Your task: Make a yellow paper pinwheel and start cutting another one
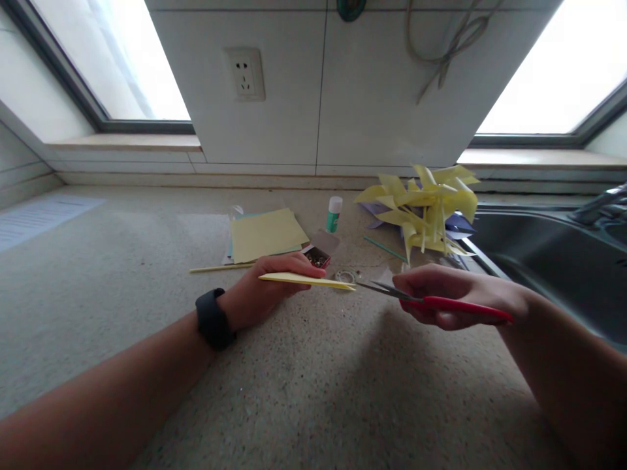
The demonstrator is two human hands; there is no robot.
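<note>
Near the centre of the frame, the left hand (279, 284) is closed on the yellow paper (306, 281), which is seen edge-on. Right of centre, the right hand (450, 290) is wrapped round the scissors (435, 303), parted slightly, their tips close to the paper's right end; I cannot tell whether they touch it. Above centre stands a glue stick (334, 214), with pinwheels (426, 202) to its right.
</note>
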